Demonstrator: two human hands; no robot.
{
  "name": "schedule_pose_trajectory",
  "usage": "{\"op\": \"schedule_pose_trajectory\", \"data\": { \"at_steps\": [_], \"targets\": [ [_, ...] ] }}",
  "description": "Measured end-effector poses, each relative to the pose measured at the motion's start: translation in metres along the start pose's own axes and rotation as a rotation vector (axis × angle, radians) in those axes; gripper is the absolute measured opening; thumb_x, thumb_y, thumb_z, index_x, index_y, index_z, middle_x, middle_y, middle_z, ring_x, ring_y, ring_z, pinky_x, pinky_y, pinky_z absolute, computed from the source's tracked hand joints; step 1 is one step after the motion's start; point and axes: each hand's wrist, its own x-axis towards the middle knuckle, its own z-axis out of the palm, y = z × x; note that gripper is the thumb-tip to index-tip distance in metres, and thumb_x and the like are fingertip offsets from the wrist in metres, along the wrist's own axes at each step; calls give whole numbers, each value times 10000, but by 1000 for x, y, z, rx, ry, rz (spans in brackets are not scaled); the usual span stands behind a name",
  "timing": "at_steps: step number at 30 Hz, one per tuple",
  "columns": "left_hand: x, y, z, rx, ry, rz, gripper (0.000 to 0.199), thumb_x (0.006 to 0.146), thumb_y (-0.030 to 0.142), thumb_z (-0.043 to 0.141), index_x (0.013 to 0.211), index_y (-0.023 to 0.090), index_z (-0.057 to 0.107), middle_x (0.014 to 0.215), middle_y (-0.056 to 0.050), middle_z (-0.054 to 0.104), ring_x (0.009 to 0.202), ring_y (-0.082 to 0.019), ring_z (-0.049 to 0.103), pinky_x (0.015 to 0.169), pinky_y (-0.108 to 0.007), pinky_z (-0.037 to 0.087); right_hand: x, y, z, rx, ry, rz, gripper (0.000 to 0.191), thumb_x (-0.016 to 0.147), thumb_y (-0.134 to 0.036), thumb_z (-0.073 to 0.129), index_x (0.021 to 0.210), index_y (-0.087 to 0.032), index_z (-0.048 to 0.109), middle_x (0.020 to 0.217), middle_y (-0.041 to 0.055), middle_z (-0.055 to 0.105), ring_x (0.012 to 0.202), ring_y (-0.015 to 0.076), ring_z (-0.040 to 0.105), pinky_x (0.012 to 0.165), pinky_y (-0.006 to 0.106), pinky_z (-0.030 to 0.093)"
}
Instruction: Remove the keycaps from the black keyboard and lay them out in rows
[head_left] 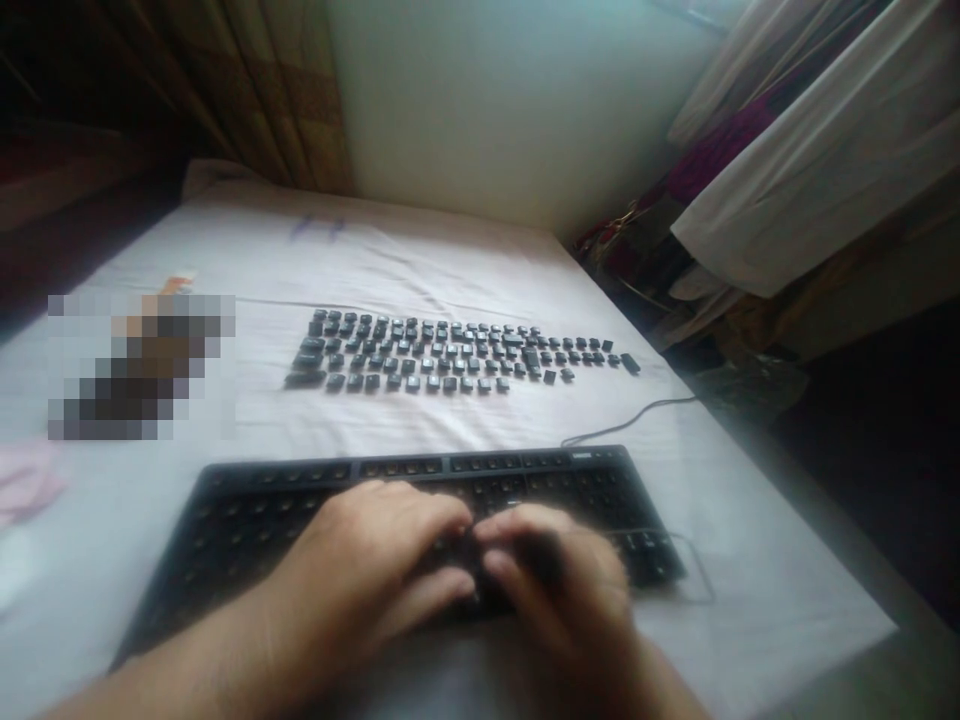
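A black keyboard (255, 500) lies on the pale cloth, most of its keycaps off. My left hand (375, 550) rests over its middle, thumb and forefinger a little apart, with nothing clear between them. Facing it, my right hand (562, 570) is closed, thumb and forefinger pressed together over the key area, and a dark blurred object (541, 556) is within its curled fingers; I cannot make out what it is. Behind the keyboard, loose black keycaps (427, 350) lie in rows on the cloth.
A pale cloth (750, 560) covers the flat surface. A cable (637, 408) runs from the keyboard's back edge to the right. A pixelated patch hides something at left, near a pink cloth (30, 480). Hanging clothes (832, 170) are at right, a curtain (277, 90) behind.
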Motion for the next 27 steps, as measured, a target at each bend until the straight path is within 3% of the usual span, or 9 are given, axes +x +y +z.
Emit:
{"op": "schedule_pose_trajectory", "data": {
  "at_steps": [4,13,16,19,22,24,27],
  "targets": [
    [-3,-2,5,-22,10,0,111,907,304,621,1016,280,630,940,37,743,834,-189,691,749,-290,470,-3,-1,3,15,10,19,135,921,-169,572,1045,-215,600,859,39,760,766,156,742,727,234,601],
    [-3,-8,-1,-146,134,-130,150,883,268,659,1027,307,649,892,79,734,766,-113,691,695,-191,485,-9,11,5,93,115,223,200,884,-59,527,967,-226,601,902,11,733,821,130,719,763,225,571],
    [-2,-9,-2,-180,154,-152,155,870,263,669,1021,301,664,869,78,740,745,-112,697,696,-186,500,-9,12,1,145,119,193,238,863,-8,466,868,-223,568,870,11,706,824,136,704,757,238,564],
    [0,-9,-2,-207,174,-166,158,865,256,665,1019,291,671,850,75,745,730,-115,702,696,-186,516,-9,13,-2,114,119,143,199,850,-32,484,842,-216,558,769,7,643,699,144,654,645,250,535],
    [0,-8,-1,-224,179,-164,175,859,244,663,1027,294,670,853,80,749,726,-110,704,691,-171,526,-12,14,-2,-45,65,69,146,859,-124,578,985,-195,600,712,8,621,603,152,591,573,274,489],
    [-1,-6,-1,-235,175,-160,187,847,228,667,1019,300,668,838,90,748,713,-101,703,669,-150,526,-14,16,1,-188,10,-21,251,879,-221,629,1123,-169,608,712,24,648,591,167,582,563,292,473],
    [0,-3,0,-244,202,-145,179,828,223,673,989,300,669,807,94,749,685,-101,705,626,-134,527,-14,21,5,-300,-13,-163,298,936,-324,588,1181,-157,618,743,55,690,608,184,600,558,301,465]
  ]
}}
